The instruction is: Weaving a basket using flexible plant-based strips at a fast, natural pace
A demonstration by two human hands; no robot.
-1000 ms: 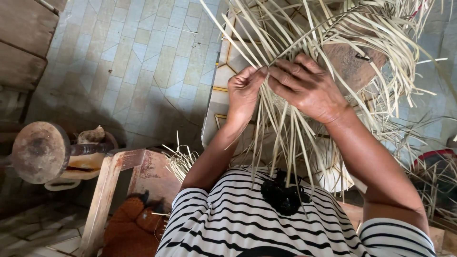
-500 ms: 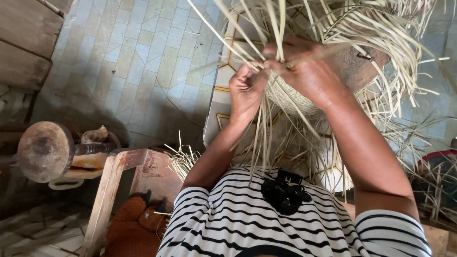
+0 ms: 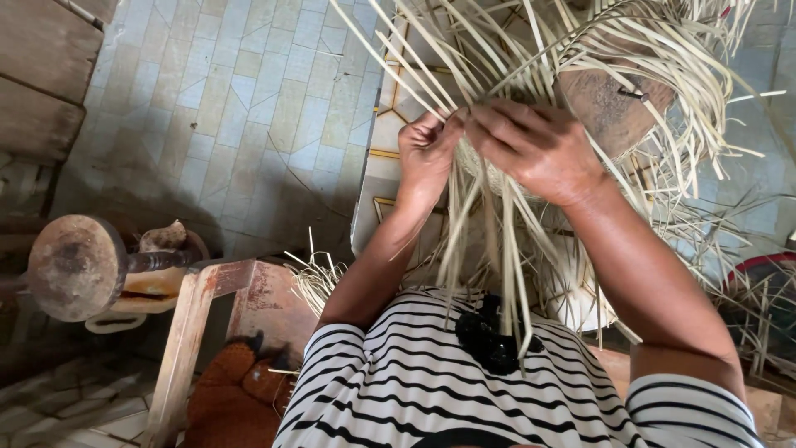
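1. At the far left I note a round, rust-brown wooden disc on a turned stem (image 3: 76, 267), standing apart from the work.
2. Just to its right is a worn reddish wooden frame (image 3: 199, 332), and below it a brown-orange woolly bundle (image 3: 236, 396) lies on the floor.
3. The floor is pale grey-green tile (image 3: 249, 99). I see no package, label or sign on anything at this side.
4. The left hand (image 3: 424, 158) is raised in front of the chest, its fingers curled nearly closed, pinching a few strands of the pale, flat straw weaving (image 3: 497, 178).
5. That weaving sits at centre, between the two hands. Loose strands fan upward and hang down over the black-and-white striped shirt (image 3: 431, 390).
6. The right hand (image 3: 537, 149) touches the left at the fingertips. Its fingers are bent over the woven edge and pressed on the strands; how firm its hold is I cannot tell.
7. Behind the right hand is a dark brown rounded wooden block (image 3: 609, 108), wrapped in straw.
8. At the far right edge, a red-rimmed dark object (image 3: 767, 274) is partly hidden behind loose straw.
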